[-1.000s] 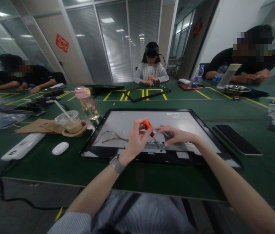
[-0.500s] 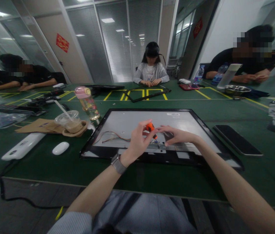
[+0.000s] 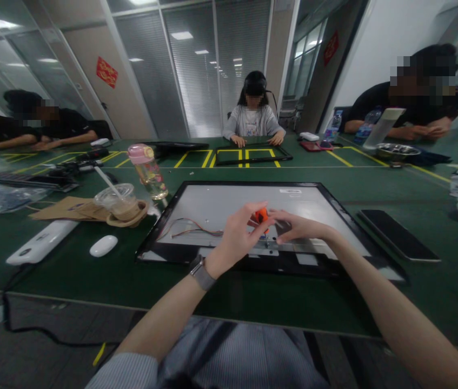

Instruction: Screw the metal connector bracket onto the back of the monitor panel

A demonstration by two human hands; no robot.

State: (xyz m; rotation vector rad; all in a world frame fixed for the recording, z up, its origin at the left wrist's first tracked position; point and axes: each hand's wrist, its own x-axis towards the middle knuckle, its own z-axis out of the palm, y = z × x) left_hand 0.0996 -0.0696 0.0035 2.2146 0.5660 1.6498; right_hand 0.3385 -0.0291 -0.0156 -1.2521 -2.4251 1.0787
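Observation:
My left hand [image 3: 240, 231], wearing a watch [image 3: 201, 273], is closed around the orange handle of a screwdriver [image 3: 261, 215]. The shaft points down at a metal strip near the front edge of a flat display panel [image 3: 229, 202], which lies with its silvery back up in a black frame. Beside the handle, my right hand [image 3: 299, 226] reaches in from the right, thumb and fingers apart. Whether its fingertips touch the screwdriver, I cannot tell. Thin coloured wires [image 3: 194, 227] run across the panel toward my left hand. The screw area under the tip is too small to make out.
A white mouse [image 3: 103, 246], a white power strip [image 3: 42, 243], a cup with a straw [image 3: 121, 202] and a pink-lidded bottle [image 3: 147, 170] stand left. At right lies a black phone [image 3: 399, 235]. Opposite, a person [image 3: 253, 116] handles a black frame [image 3: 255, 162]; other people sit at both sides.
My left hand and the screwdriver have shifted slightly right, with the handle more upright. My right hand has barely moved. Across the table, the person's black frame has been turned straighter.

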